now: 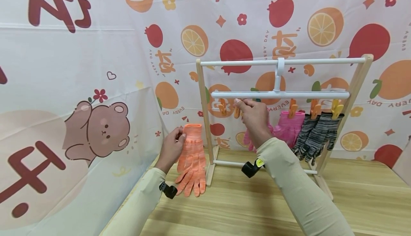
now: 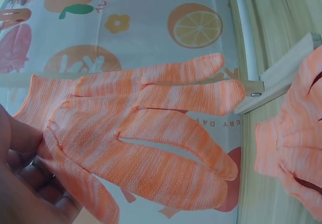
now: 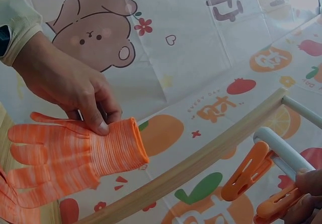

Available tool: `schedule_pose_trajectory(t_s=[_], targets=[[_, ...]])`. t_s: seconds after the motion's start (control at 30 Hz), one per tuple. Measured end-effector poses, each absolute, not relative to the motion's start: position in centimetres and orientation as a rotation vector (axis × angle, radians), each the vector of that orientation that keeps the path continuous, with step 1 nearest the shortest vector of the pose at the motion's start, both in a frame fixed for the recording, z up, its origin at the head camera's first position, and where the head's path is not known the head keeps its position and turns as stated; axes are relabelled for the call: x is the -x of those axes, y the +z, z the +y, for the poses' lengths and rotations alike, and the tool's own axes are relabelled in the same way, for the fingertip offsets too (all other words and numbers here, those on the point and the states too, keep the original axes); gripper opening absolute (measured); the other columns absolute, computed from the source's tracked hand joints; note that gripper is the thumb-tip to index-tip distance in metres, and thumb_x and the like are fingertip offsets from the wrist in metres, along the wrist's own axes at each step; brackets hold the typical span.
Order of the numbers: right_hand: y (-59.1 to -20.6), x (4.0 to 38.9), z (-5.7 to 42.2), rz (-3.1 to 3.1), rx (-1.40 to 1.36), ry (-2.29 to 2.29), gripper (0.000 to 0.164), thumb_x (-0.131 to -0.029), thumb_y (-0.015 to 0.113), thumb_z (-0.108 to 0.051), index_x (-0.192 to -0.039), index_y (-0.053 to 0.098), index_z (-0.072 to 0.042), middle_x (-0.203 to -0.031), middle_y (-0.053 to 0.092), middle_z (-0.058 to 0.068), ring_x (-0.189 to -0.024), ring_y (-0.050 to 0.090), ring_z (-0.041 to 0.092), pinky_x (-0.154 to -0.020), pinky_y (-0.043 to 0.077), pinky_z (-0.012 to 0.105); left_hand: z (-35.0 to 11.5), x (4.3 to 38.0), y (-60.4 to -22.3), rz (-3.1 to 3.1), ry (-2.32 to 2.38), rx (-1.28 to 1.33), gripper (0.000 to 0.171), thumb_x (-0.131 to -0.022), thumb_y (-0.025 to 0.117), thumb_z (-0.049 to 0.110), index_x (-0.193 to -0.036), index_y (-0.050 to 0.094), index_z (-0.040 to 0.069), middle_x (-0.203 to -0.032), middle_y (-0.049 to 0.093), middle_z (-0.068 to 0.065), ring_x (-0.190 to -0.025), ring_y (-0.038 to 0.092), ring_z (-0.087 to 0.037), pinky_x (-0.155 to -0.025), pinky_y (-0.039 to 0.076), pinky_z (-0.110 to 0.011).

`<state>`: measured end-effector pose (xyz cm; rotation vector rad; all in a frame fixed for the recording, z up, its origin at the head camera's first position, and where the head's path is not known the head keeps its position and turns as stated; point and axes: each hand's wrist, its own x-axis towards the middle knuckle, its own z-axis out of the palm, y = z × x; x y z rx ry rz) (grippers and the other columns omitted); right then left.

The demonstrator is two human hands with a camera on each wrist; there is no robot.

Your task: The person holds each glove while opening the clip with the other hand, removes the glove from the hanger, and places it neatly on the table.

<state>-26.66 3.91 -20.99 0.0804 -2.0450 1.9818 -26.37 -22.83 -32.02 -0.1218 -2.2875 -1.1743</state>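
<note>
The orange glove [image 1: 192, 145] is in the left hand [image 1: 171, 148], at the outer side of the rack's left post [image 1: 203, 100], above the tabletop [image 1: 240, 211]. Its cuff points up and its finger parts hang down. The thumb and fingers of the left hand pinch the edge of this glove, near the cuff. A second orange glove [image 2: 292, 148] is seen lower, against the tabletop, and it is partly cut by the border of the left wrist view. The right hand [image 1: 257, 122] is raised to the white hanger [image 1: 308, 95], and its fingers are grasping an orange clip [image 3: 276, 201] just under the bar; whether the mouth of this clip is parted, I cannot tell. Beside it, nearer to the end of the bar, hangs a bare orange clip [image 3: 246, 171]. The hanger is hooked on the top rod [image 1: 321, 61] of the rack. On the other side of the right hand, pink gloves [image 1: 290, 127] hang from the bar, partly hidden by the right arm, and next to them hang grey-and-black gloves [image 1: 324, 132], the outermost one under a yellow clip [image 1: 336, 109]. Behind everything there is a cloth printed with fruits [image 1: 183, 4].
</note>
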Motion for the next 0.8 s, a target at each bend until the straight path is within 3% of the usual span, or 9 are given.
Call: schedule_pose_trajectory(t_s=[0.3,0.8], targets=[[-21.2,26.5,4.2,-2.056,-0.114,1.952,0.031,-0.097,0.070,-0.037,-0.116,0.078,-0.014,-0.099,0.059,0.011,-0.068,0.046,0.016,-0.059,0.038,0.026,-23.4,26.5,-32.2,-2.290,-1.138,0.104,0.012,-0.106,0.054,0.015,-0.102,0.064,0.008,-0.079,0.055,-0.008,-0.064,0.048,-0.023,-0.061,0.041,-0.037],[-21.3,26.4,4.1,-2.043,-0.149,1.959,0.031,-0.098,0.069,-0.036,-0.117,0.078,-0.013,-0.096,0.058,0.010,-0.065,0.044,0.014,-0.056,0.037,0.025,-24.9,26.4,-32.5,-2.301,-1.111,0.071,0.013,-0.106,0.052,0.015,-0.106,0.063,0.008,-0.081,0.055,-0.008,-0.069,0.050,-0.023,-0.063,0.041,-0.036]])
